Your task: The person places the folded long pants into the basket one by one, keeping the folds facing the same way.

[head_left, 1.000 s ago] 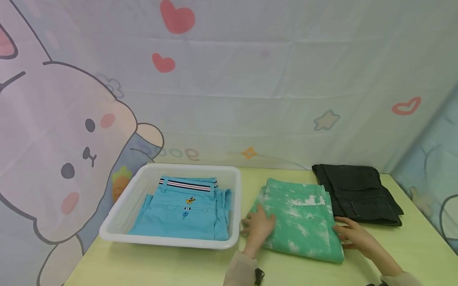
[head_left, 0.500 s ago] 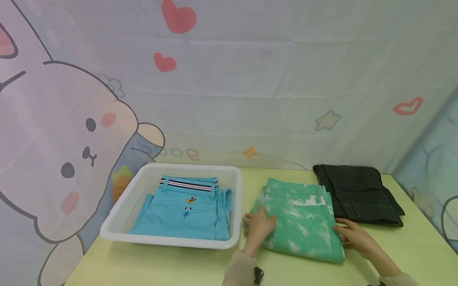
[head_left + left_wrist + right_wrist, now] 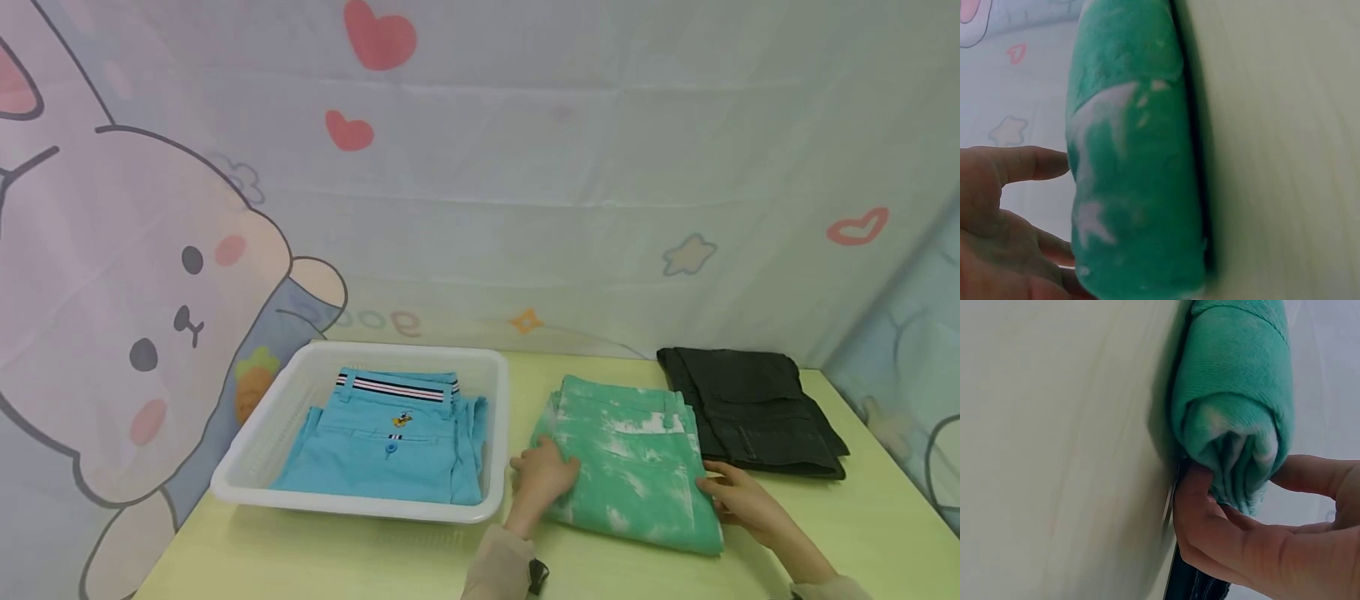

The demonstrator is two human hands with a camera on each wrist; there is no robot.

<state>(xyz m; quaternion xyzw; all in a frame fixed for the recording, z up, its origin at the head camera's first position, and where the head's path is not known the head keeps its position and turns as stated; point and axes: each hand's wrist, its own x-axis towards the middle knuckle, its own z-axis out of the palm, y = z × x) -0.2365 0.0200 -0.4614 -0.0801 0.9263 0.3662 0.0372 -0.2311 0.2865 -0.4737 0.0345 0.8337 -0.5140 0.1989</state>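
Observation:
A folded pair of green trousers with white patches lies on the table. My left hand is at their left edge, thumb on top and fingers round the side; in the left wrist view those fingertips are hidden behind the cloth. At the right edge, my right hand holds the fold, its thumb above. The right wrist view shows its fingers curled under the rolled end. Folded light-blue trousers lie in a white plastic basket on the left.
Folded black trousers lie behind and right of the green pair, close to it. The yellow-green table meets a printed cloth backdrop. A dark cable hangs at the far right.
Both hands keep their places at the edges of the green trousers. The view has shifted very slightly; nothing else has visibly moved.

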